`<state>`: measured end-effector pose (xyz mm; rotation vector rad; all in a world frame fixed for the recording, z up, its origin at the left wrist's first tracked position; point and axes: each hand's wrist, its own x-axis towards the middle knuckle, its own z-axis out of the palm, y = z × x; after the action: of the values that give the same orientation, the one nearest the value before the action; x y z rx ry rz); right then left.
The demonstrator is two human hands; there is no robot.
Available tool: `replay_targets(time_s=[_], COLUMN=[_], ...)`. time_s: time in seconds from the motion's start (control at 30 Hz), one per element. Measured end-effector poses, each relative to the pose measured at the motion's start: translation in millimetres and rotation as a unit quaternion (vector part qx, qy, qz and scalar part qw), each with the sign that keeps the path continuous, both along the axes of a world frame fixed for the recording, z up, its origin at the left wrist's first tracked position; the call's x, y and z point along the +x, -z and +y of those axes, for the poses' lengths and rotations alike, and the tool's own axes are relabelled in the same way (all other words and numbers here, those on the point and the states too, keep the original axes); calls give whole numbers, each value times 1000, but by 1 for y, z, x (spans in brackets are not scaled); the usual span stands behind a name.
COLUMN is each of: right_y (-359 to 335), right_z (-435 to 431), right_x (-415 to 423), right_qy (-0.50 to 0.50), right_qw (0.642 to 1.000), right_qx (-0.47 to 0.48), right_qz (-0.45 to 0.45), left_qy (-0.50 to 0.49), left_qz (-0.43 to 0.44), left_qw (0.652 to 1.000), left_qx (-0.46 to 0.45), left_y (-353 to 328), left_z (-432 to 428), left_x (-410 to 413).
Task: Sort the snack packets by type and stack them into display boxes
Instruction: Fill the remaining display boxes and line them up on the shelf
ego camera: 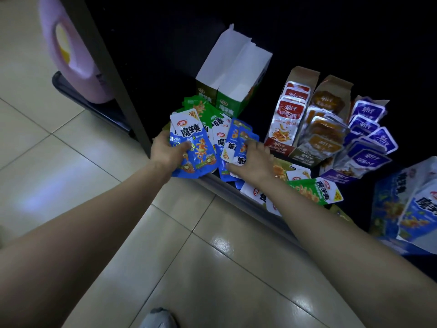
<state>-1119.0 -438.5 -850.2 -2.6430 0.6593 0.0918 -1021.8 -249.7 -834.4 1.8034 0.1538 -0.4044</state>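
On the left we see the floor of pale glossy tiles, which reflects some light. Above it a pink bottle stands on a low dark ledge, just beside a dark upright post that marks the side of the shelf.

The left hand is at the front corner of the shelf. Its fingers and thumb are curled around a bundle of blue packets, which fans out upward. Behind the bundle lie some green packets, and behind these stands the green box with its white flap raised.

The right hand is just beside the left one. Its fingers bend over the loose blue packets on the black shelf floor, and the thumb pinches their near edge. A metal shelf edge runs under both wrists.

Further right stand three filled boxes side by side: the red box, the brown box and the purple box. In front of them one green packet lies flat near the right forearm. At the far right is the blue box. A grey shoe shows at the bottom.
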Motion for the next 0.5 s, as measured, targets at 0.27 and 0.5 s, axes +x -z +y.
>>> replay_targets(time_s=[0.27, 0.5], right_y=[1, -1], right_z=[1, 23], right_x=[1, 14], right_qy=[1, 9], right_qw=[984, 1000], right_qx=[158, -1], right_qz=[-85, -30], left_qy=[-2, 27], left_qz=[0, 3], left_qw=[1000, 999], left_qx=[17, 38], left_y=[-1, -8], left_z=[4, 11], left_x=[-3, -8])
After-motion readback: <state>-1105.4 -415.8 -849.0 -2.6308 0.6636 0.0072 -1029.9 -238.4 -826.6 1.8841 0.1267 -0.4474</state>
